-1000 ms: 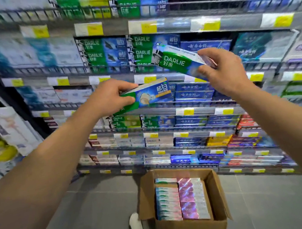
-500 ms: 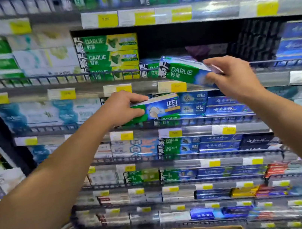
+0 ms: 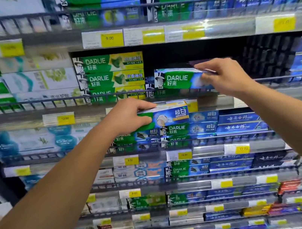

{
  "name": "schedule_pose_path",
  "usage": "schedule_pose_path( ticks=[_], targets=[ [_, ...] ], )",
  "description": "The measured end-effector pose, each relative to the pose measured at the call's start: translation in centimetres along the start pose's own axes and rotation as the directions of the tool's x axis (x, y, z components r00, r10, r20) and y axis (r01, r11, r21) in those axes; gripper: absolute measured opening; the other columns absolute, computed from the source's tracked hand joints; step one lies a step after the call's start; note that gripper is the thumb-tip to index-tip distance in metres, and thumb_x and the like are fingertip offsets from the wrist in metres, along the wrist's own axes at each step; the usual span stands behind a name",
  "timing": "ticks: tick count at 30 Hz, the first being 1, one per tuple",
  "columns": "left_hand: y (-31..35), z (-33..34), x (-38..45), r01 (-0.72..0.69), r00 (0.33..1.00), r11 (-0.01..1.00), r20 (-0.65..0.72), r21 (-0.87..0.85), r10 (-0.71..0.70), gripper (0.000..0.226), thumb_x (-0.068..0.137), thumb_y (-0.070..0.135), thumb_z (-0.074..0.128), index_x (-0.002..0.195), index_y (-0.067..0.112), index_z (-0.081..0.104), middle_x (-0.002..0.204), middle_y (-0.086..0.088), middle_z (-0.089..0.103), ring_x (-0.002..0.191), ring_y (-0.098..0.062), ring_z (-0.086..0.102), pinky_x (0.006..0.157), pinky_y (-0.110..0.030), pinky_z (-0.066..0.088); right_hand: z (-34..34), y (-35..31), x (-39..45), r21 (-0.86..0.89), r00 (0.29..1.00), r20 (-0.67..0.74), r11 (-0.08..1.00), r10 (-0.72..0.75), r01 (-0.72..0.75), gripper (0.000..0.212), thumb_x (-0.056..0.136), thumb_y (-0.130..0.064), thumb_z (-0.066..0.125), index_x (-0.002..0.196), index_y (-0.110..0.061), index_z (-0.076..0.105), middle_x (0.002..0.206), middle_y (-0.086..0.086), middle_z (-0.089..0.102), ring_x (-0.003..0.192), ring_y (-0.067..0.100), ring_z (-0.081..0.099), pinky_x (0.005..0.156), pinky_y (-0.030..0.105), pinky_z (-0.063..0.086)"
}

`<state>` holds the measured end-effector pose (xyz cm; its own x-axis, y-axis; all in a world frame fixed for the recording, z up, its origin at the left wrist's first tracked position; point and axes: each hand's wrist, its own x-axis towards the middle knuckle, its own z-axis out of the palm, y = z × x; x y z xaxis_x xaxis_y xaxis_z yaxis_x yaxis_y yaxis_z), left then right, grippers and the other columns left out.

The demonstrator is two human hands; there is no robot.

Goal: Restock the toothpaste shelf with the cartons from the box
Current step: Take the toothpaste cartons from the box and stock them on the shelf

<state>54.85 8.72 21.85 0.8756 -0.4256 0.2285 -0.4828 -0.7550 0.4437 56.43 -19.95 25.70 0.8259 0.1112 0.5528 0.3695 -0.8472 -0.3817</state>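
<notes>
The green, white and blue rectangular cardboard toothpaste carton (image 3: 179,79) printed with DARLIE sits pinched at its right end by the right hand (image 3: 223,77), thumb below and fingers curled over the top edge, its long side level with the black wire shelf rail (image 3: 26,106) and its free end reaching leftward from that hand toward the dark gap in the row; held by the end like this, it can probably be slid in lengthwise with the printed face outward. Just below that carton another green and blue DARLIE carton (image 3: 157,92) already lies behind the rail, so the held one looks meant to stack on top of it. Left of the gap, well beyond the held carton's free end, stands a stack of green and yellow DARLIE cartons (image 3: 112,75). Lower and to the left, the left hand (image 3: 128,116) grips a second green and blue carton with white characters (image 3: 168,114), fingers wrapped over its left half, held in front of the shelf below with its right end jutting out past the fingers, seemingly parked in wait for its turn. Yellow and white paper price labels (image 3: 112,39) line the shelf edge above both hands. The supply box is not in view.
</notes>
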Motion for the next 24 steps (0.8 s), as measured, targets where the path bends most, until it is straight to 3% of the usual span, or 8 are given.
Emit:
schedule_pose_path(
  ticks=[4, 12, 19, 22, 24],
  targets=[
    [-0.2, 0.1, 0.8, -0.001, 1.000, 1.000, 0.006, -0.012, 0.001, 0.047, 0.087, 0.023, 0.068, 0.132, 0.032, 0.056, 0.137, 0.009, 0.054, 0.124, -0.011, 0.050, 0.098, -0.021, 0.036, 0.6, 0.1, 1.3, -0.005, 1.000, 0.025, 1.000, -0.007, 0.007, 0.037, 0.086, -0.013, 0.066, 0.122, -0.013, 0.066, 0.126, 0.004, 0.064, 0.121, 0.014, 0.054, 0.094, 0.015, 0.033],
    [-0.8, 0.3, 1.8, 0.004, 1.000, 1.000, -0.021, 0.001, -0.004, 0.045, 0.086, 0.024, 0.068, 0.129, 0.032, 0.058, 0.132, 0.010, 0.058, 0.115, -0.010, 0.054, 0.095, -0.025, 0.039, 1.7, 1.1, 3.0, -0.086, 0.998, 0.035, 0.995, -0.051, 0.054, 0.033, 0.091, -0.016, 0.059, 0.123, -0.016, 0.065, 0.125, 0.010, 0.064, 0.121, 0.028, 0.054, 0.102, 0.032, 0.037],
    [-0.7, 0.7, 2.2, 0.018, 1.000, 1.000, -0.023, -0.019, -0.018, 0.046, 0.086, 0.023, 0.069, 0.129, 0.033, 0.058, 0.132, 0.011, 0.058, 0.113, -0.007, 0.054, 0.090, -0.021, 0.038, 2.6, 0.9, 3.7, -0.054, 0.996, 0.069, 0.996, -0.061, 0.065, 0.035, 0.088, -0.017, 0.063, 0.123, -0.016, 0.065, 0.125, 0.005, 0.064, 0.120, 0.021, 0.054, 0.093, 0.018, 0.032],
    [-0.6, 1.0, 2.2, 0.023, 1.000, 0.999, -0.019, -0.026, -0.024, 0.045, 0.086, 0.024, 0.069, 0.129, 0.034, 0.057, 0.133, 0.012, 0.057, 0.100, 0.000, 0.052, 0.086, -0.019, 0.037, 3.0, 0.5, 3.4, -0.066, 0.995, 0.071, 0.995, -0.076, 0.080, 0.036, 0.086, -0.019, 0.065, 0.122, -0.016, 0.066, 0.122, 0.004, 0.066, 0.118, 0.019, 0.055, 0.094, 0.019, 0.034],
    [-0.6, 1.2, 2.1, 0.026, 0.999, 0.999, -0.020, -0.026, -0.026, 0.045, 0.086, 0.024, 0.069, 0.129, 0.033, 0.058, 0.133, 0.011, 0.056, 0.094, 0.001, 0.050, 0.084, -0.018, 0.038, 3.4, 0.5, 3.2, -0.100, 0.993, 0.072, 0.990, -0.089, 0.096, 0.036, 0.087, -0.019, 0.064, 0.123, -0.016, 0.065, 0.124, 0.006, 0.065, 0.119, 0.024, 0.056, 0.100, 0.028, 0.036]
  ],
)
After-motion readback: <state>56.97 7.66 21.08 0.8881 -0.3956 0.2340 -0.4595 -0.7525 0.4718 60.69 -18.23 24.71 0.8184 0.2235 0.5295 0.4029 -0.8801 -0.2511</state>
